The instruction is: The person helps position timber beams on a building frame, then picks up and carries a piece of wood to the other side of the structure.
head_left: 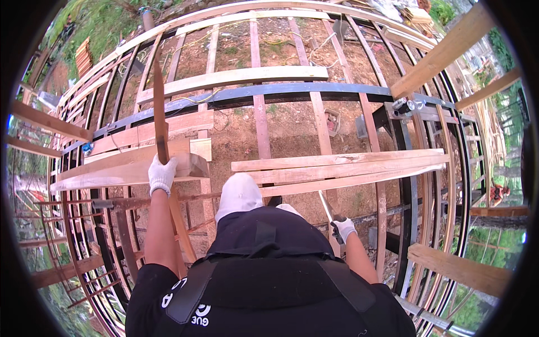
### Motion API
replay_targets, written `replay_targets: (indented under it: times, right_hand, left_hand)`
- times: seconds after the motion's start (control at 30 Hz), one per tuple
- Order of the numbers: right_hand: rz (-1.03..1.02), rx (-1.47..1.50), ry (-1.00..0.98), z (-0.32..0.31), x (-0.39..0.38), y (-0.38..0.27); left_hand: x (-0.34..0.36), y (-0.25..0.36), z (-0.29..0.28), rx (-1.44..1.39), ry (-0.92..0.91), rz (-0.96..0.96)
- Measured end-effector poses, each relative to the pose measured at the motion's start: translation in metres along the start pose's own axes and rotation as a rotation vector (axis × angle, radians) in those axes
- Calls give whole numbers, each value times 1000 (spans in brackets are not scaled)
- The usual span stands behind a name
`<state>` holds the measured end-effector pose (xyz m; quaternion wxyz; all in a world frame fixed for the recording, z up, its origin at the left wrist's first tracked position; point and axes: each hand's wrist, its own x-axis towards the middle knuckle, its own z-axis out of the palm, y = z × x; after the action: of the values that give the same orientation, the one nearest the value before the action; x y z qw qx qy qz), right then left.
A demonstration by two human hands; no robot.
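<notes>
My left hand [163, 175], in a white knit glove, is closed around a narrow reddish-brown wooden board [159, 106]. The board rises steeply past light timber beams [129, 178], and a stretch of wood shows below the hand too. To the right, my gloved right hand [344, 229] is closed on the dark handle of a tool with a long, pale, narrow blade [325, 206]; its exact kind is unclear. Ahead of that blade lie several pale planks [342, 168] side by side across the joists. A white rounded shape [240, 194] sits in front of my dark shirt.
Around me is an open floor frame of wooden joists [261, 123] and a dark steel beam [247, 92], with bare soil below. A loose plank [236, 77] lies beyond the beam. Thick timbers [443, 53] slant in from the right. Rusty bars [84, 253] stand at left.
</notes>
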<state>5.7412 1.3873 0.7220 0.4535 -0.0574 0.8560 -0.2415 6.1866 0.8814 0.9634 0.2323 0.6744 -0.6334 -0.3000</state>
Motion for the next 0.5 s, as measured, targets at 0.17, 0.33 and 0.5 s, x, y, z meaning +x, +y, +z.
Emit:
replay_targets:
  times: [0.17,0.33,0.5]
  right_hand:
    - [22,147,150,11,-18,-17]
    - [37,-179,372,11,-60,-64]
    - [-19,-165,436,9,-67,-115]
  left_hand:
    - [11,-10,8,-59,88,-113]
    - [23,-28,17,-85,154,-92]
    - [32,-1,18,-206,103,-229]
